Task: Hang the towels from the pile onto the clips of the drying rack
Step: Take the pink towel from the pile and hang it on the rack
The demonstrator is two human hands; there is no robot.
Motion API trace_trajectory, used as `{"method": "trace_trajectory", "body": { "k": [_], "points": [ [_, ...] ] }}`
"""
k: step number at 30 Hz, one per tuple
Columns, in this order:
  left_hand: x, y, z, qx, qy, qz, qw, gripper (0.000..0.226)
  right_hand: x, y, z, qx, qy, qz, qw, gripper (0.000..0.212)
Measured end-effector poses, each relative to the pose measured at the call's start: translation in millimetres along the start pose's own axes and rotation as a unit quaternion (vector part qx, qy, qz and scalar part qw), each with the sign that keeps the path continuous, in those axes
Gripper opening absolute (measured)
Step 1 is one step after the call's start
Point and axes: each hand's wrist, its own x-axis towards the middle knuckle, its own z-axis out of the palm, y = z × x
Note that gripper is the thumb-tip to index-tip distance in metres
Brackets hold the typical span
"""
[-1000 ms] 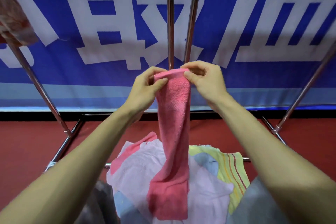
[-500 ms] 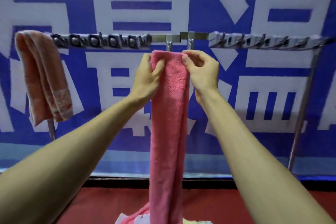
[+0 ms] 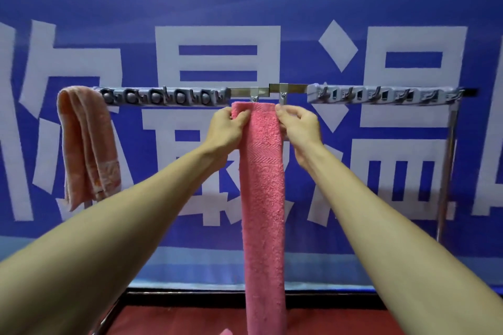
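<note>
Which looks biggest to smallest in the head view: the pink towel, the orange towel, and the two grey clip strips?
1. pink towel, though nearest the camera.
2. orange towel.
3. left clip strip and right clip strip, about alike.

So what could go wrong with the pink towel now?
The pink towel hangs only from pinches by the left hand and right hand; a slip could drop it. It also sits under the middle of the rack bar, between the two rows of clips, so it may miss a clip.
</note>
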Motion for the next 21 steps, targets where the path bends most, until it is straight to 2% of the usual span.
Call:
{"method": "trace_trajectory", "body": {
  "k": [3,6,9,14,17,21],
  "points": [
    [7,1,5,-0.022,0.015,-0.031,0.999,0.022,-14,15,-8,0.024,-0.133,0.112,0.984,0.056],
    [14,-1,4,-0.051,0.043,-0.063,0.996,0.021,-28,42,-12,0.032,-0.242,0.164,0.956,0.077],
    [19,-5,-2,-0.094,0.083,-0.094,0.988,0.015,-42,60,-11,0.059,-0.277,0.171,0.944,0.067],
    [25,-11,-19,-0.121,0.156,-0.137,0.971,0.012,-58,82,-21,-0.018,-0.359,0.166,0.918,0.032],
    [25,-17,-30,-0.208,0.201,-0.181,0.94,0.024,-66,94,-23,-0.073,-0.38,0.162,0.908,0.018],
    [20,-35,-43,-0.277,0.29,-0.24,0.884,0.026,-69,101,-22,-0.049,-0.37,0.178,0.911,0.015]
  ]
}}
